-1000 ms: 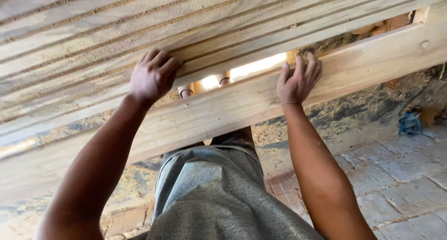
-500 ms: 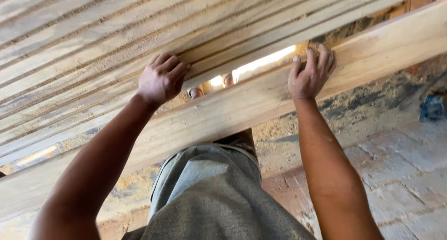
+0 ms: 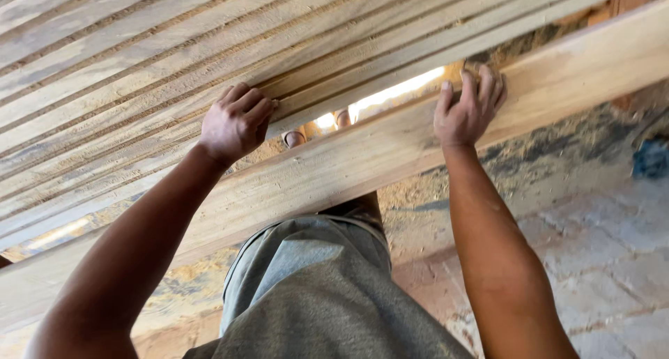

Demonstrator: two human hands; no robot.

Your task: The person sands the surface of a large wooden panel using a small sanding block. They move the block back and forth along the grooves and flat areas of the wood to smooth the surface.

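Grey cloth of your shirt (image 3: 327,296) fills the near bottom, above a brick floor (image 3: 592,261) dusted with sawdust. Your left hand (image 3: 235,122) is curled over the far edge of the pale wooden plank (image 3: 362,160); whether its fingers pinch the wood you cannot tell. Your right hand (image 3: 468,108) lies flat on the plank's top edge, fingers spread. Beyond, touching the left knuckles, lies a stack of sawn boards (image 3: 174,59).

hands: 2, left hand (image 3: 235,124), right hand (image 3: 468,108) | wide plank (image 3: 571,73): 1 | stacked boards (image 3: 174,59): many, uncountable
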